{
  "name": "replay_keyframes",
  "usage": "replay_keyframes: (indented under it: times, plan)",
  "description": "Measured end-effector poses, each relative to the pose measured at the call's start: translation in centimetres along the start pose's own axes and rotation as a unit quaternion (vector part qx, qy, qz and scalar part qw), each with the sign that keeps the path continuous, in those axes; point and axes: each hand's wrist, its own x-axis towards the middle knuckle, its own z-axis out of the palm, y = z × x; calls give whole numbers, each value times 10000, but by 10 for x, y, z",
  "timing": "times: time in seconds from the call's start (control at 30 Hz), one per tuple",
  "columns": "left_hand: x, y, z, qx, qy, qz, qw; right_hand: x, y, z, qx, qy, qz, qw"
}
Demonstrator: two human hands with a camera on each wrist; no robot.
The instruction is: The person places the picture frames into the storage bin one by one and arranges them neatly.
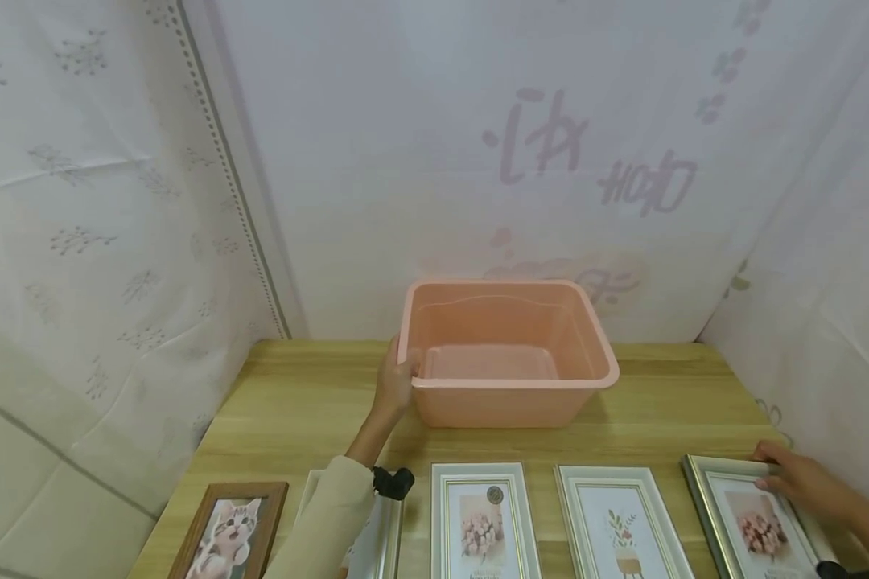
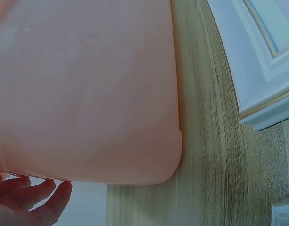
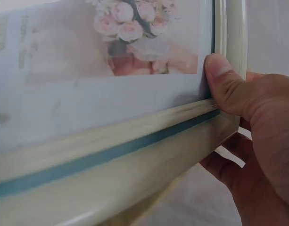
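A pink plastic basin (image 1: 507, 406) stands near the table's back edge, its inside bare. My left hand (image 1: 394, 378) grips the basin's left rim in the head view; in the left wrist view its fingertips (image 2: 59, 200) touch the basin's side. At the far right, my right hand (image 1: 804, 478) holds a picture frame (image 1: 702, 482) with a photo of pink flowers. The right wrist view shows the thumb (image 3: 224, 80) on the frame's front and the other fingers behind its edge. The frame looks tilted up from the table.
Along the table's (image 1: 304, 386) front lie a brown frame (image 1: 278, 503) with a kitten picture, a frame (image 1: 391, 547) partly behind my left sleeve, a white flower-photo frame (image 1: 438, 515) and a white potted-plant frame (image 1: 572, 507). Patterned cloth (image 1: 376, 161) hangs behind.
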Motion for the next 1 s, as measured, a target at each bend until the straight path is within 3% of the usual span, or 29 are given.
replay_keyframes:
  times: [0.2, 0.47, 0.7, 0.87, 1.0]
  plan:
    - [-2, 0, -3, 101, -41, -33, 9999, 6, -5, -17, 24, -51, 282, 9996]
    - [1, 2, -1, 144, -1, 100, 9998, 22, -5, -39, -193, 487, 685, 9963]
    - [0, -1, 1, 116, -43, -25, 9999, 30, -11, -68, -284, 225, 1348, 9902]
    - [0, 0, 1, 204, -27, -3, 9998, 44, -21, -87, -378, 603, 1146, 9909]
    - [1, 0, 0, 175, -20, 31, 9998, 57, -32, -101, -153, 897, 1037, 9904]
